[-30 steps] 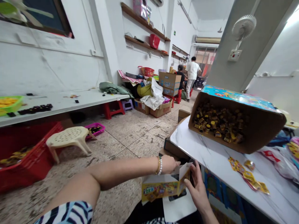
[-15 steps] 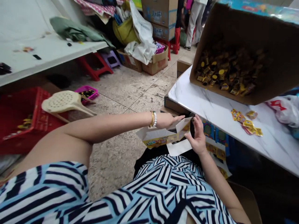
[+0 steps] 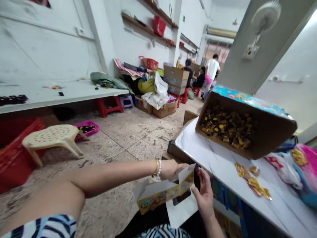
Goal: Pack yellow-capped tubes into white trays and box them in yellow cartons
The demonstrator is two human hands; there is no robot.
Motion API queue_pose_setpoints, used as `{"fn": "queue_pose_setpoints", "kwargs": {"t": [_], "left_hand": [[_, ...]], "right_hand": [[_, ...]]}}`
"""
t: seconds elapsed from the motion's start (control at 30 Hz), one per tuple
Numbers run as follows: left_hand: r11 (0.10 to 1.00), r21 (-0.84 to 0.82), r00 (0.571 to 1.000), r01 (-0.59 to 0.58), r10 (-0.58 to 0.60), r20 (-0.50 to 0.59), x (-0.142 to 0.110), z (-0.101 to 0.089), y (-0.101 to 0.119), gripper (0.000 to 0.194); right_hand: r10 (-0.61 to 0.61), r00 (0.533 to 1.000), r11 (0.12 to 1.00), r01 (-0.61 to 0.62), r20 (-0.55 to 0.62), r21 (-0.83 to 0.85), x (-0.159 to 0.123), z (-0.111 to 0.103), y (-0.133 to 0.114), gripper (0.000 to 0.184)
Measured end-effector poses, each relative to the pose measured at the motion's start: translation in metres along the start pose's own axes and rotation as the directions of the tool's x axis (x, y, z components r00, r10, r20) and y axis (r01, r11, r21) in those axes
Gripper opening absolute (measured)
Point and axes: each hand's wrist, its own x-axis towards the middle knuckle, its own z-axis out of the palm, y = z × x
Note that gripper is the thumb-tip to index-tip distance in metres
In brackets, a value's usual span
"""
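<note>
Open printed carton (image 3: pixel 163 195): right hand (image 3: pixel 205 193) gripping its end; left hand (image 3: pixel 171 169) at flap (image 3: pixel 183 172), grip indeterminable. Apparent step: flap handling; next calls for steady support.

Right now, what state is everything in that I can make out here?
Yellow carton: open, white flaps spread
Left hand: at the carton's upper flaps; grip unclear
Right hand: holding the carton's end
Large cardboard box: on its side, open
Small pieces: loose, heaped inside that box
Yellow packets: lying on the white table
Plastic stool: upright
Pink basket: open-topped, partly hidden
Wall fan: on or off unclear
</note>
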Motion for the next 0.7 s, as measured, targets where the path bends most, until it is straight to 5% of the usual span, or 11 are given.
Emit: {"fn": "queue_pose_setpoints", "kwargs": {"t": [0.1, 0.2, 0.3, 0.47, 0.7], "left_hand": [[0.999, -0.040, 1.000, -0.012, 0.011, -0.025, -0.004, -0.001, 0.003, 0.086], [0.994, -0.104, 0.999, -0.016, 0.011, -0.048, -0.013, -0.002, 0.013, 0.083], [0.986, -0.163, 0.998, -0.026, 0.017, -0.061, -0.022, -0.005, 0.025, 0.079], [0.975, -0.222, 0.999, -0.012, 0.003, -0.043, -0.027, -0.001, 0.032, 0.084], [0.953, -0.302, 1.000, -0.003, 0.008, 0.015, -0.019, 0.015, 0.022, 0.074]], "right_hand": [[-0.023, 0.994, 0.973, 0.047, 0.107, -0.226, 0.000, 0.006, -0.014, 0.076], [0.035, 0.976, 0.944, 0.038, 0.213, -0.328, -0.002, 0.022, -0.035, 0.117], [0.051, 0.987, 0.926, 0.011, 0.153, -0.378, -0.005, 0.042, -0.047, 0.138], [0.047, 0.998, 0.932, -0.033, 0.030, -0.362, -0.008, 0.044, -0.039, 0.096], [0.049, 0.939, 0.992, -0.008, 0.339, -0.123, 0.015, -0.013, -0.042, 0.032]]}}
